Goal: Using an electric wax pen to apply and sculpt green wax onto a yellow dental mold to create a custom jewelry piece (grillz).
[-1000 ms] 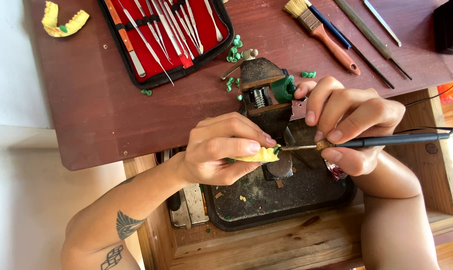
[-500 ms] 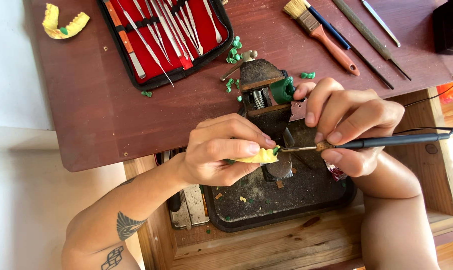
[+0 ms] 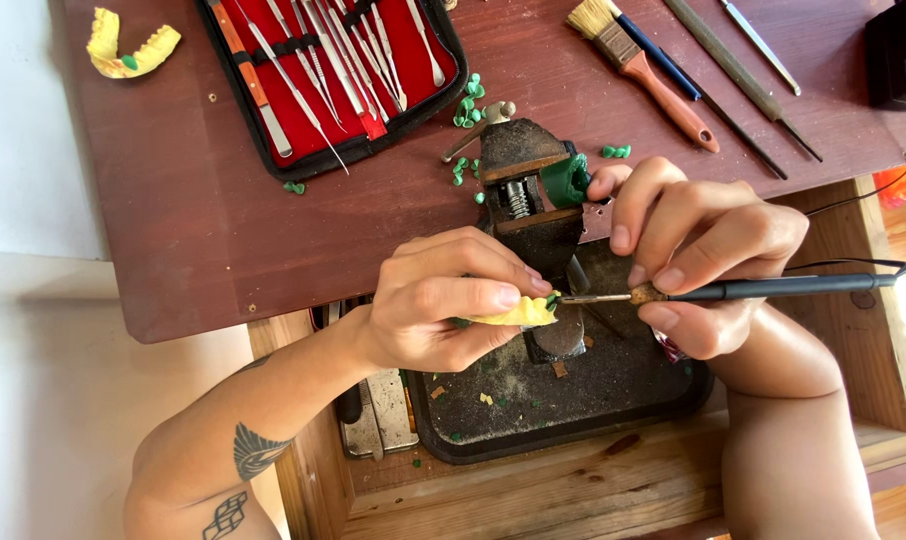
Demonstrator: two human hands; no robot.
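Below the desk (image 3: 173,250), a dark tray (image 3: 573,420) holds scattered debris.

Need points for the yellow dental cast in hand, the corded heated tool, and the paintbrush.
yellow dental cast (image 3: 521,313), head view, on its exposed edge past the fingers.
corded heated tool (image 3: 773,288), head view, on the black handle.
paintbrush (image 3: 663,88), head view, on the orange handle.

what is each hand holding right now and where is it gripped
Left hand pinches the yellow dental cast around its body; right hand grips the corded tool near its tip.
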